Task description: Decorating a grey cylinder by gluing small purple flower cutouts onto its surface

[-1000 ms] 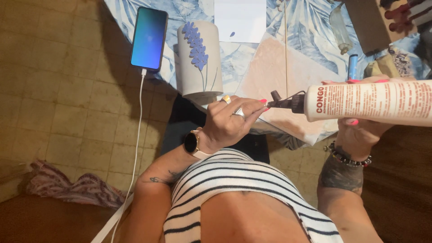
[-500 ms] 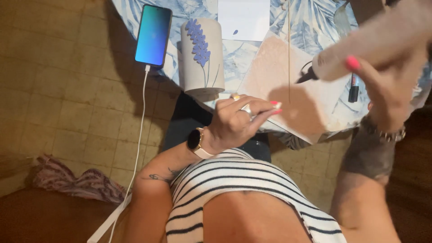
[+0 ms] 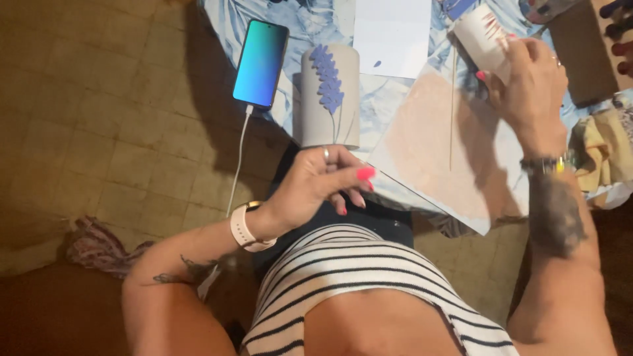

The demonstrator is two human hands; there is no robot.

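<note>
My right hand (image 3: pixel 531 92) grips a white tube-shaped bottle (image 3: pixel 478 36) and holds it over the back of the table, past a pale pink sheet (image 3: pixel 428 145). My left hand (image 3: pixel 323 181) hovers at the table's front edge with its fingers loosely curled, thumb and fingertips close together; nothing shows in it. Just beyond it lies a grey cylinder (image 3: pixel 330 99) decorated with a raised purple lavender sprig. A thin stick (image 3: pixel 452 112) lies across the pink sheet.
A lit phone (image 3: pixel 261 62) on a white charging cable (image 3: pixel 237 168) lies on the blue floral cloth (image 3: pixel 310 20). White paper (image 3: pixel 392 36) sits behind the cylinder. A brown board (image 3: pixel 580 59) and crumpled yellowish cloth (image 3: pixel 600 151) are right. Patterned fabric (image 3: pixel 99 247) lies on the tiled floor.
My right hand carried the bottle up and away from the left hand, toward the table's back. My left hand stayed near the front edge, fingers relaxing.
</note>
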